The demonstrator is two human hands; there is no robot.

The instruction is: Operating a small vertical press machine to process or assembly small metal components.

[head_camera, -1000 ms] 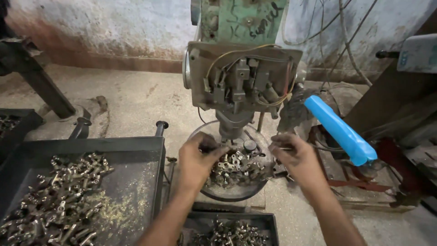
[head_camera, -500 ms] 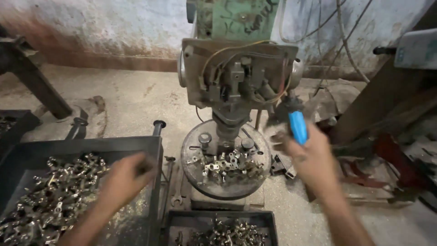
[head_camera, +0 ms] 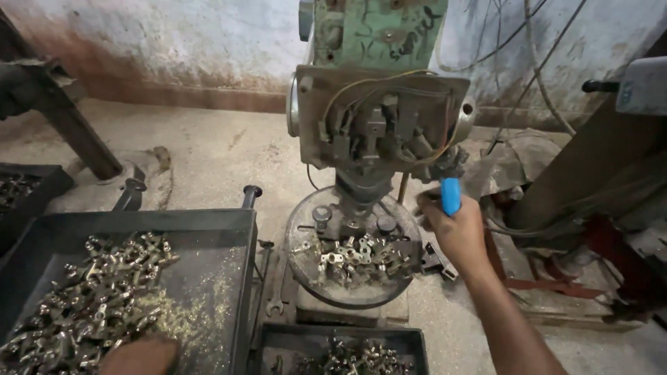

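The right hand (head_camera: pixel 455 229) has its fingers wrapped tight round one blue lever handle (head_camera: pixel 451 195) at the right side of the single green drill press (head_camera: pixel 379 104), just above the one round work table (head_camera: pixel 299 260) strewn with small brass fittings (head_camera: pixel 354 255) too many to count. The left hand (head_camera: pixel 139 356) shows only as a blur at the bottom edge over the large grey tray (head_camera: pixel 208 222) of brass pieces, so I cannot tell how its fingers stand; two more dark trays show, one below the table (head_camera: pixel 410 340) and one at far left (head_camera: pixel 42 177)
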